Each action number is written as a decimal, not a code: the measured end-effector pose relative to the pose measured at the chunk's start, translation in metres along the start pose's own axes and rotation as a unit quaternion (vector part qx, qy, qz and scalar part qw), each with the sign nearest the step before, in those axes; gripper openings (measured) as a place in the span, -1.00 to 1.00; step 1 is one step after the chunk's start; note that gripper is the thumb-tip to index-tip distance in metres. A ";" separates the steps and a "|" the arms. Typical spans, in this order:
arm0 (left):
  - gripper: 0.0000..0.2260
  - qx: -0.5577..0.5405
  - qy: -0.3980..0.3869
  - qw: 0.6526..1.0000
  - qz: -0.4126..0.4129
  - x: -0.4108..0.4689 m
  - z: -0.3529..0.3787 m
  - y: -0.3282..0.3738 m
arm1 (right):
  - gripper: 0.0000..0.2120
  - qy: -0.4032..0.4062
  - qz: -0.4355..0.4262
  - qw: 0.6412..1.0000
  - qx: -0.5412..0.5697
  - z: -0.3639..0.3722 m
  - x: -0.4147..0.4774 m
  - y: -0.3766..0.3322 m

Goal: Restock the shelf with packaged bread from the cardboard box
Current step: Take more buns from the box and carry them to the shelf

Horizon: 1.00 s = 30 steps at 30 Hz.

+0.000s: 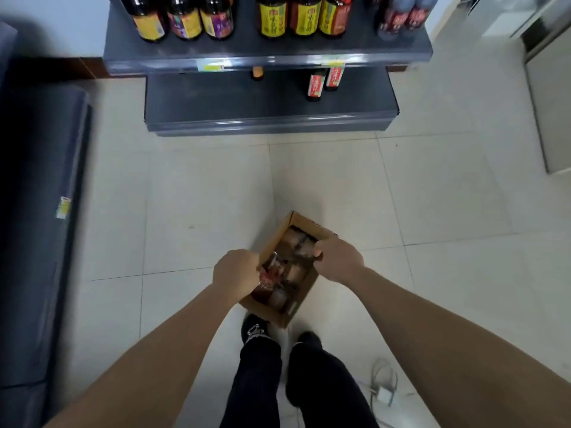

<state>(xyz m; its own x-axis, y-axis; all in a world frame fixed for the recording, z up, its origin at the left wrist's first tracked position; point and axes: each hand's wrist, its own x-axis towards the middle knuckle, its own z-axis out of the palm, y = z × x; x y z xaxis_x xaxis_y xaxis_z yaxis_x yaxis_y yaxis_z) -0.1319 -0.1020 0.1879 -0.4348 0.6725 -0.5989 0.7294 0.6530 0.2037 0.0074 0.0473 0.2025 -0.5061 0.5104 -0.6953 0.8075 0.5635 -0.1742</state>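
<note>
An open cardboard box hangs above the tiled floor in front of me, held by its two long sides. Inside lie several packaged breads in clear and brown wrappers. My left hand is closed on the box's left wall, with a red-printed packet next to its fingers. My right hand is closed over the box's right wall. Ahead stands the dark grey shelf, its lowest board mostly bare.
Dark sauce bottles fill the upper shelf board, and two small bottles stand at the back of the lower one. Another dark shelf unit runs along the left. My feet are below the box; a white charger and cable lie at the right.
</note>
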 end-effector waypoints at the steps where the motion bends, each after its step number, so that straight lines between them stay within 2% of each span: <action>1: -0.76 -0.002 -0.010 1.000 -0.005 0.011 0.008 0.001 | -0.71 -0.006 -0.002 1.000 0.004 0.005 0.013 0.004; 7: -0.86 -0.020 -0.057 0.996 -0.060 0.074 0.063 0.007 | -0.76 -0.050 -0.003 0.998 0.043 0.046 0.093 0.027; 12: -0.75 -0.023 -0.096 0.989 -0.106 0.124 0.138 0.002 | -0.78 -0.096 -0.025 0.995 0.024 0.099 0.155 0.048; 18: -0.78 0.055 -0.109 0.990 -0.067 0.183 0.235 -0.010 | -0.75 -0.139 -0.030 0.990 0.010 0.182 0.218 0.076; 23: -0.60 0.009 -0.131 0.990 -0.051 0.230 0.310 -0.024 | -0.74 -0.151 -0.027 0.987 0.049 0.251 0.260 0.095; 25: -0.58 0.010 -0.151 0.987 -0.050 0.247 0.332 -0.028 | -0.74 -0.156 -0.026 0.985 0.069 0.274 0.276 0.099; 30: -0.56 0.090 -0.185 0.978 -0.038 0.282 0.356 -0.031 | -0.80 -0.154 -0.037 0.983 0.096 0.307 0.309 0.106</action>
<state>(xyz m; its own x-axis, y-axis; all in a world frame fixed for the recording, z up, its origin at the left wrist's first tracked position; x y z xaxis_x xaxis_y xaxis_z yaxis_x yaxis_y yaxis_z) -0.0887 -0.0563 -0.2631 -0.2943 0.4302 -0.8534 0.7986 0.6012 0.0277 0.0300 0.0657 -0.2446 -0.4739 0.2360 -0.8484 0.8295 0.4431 -0.3401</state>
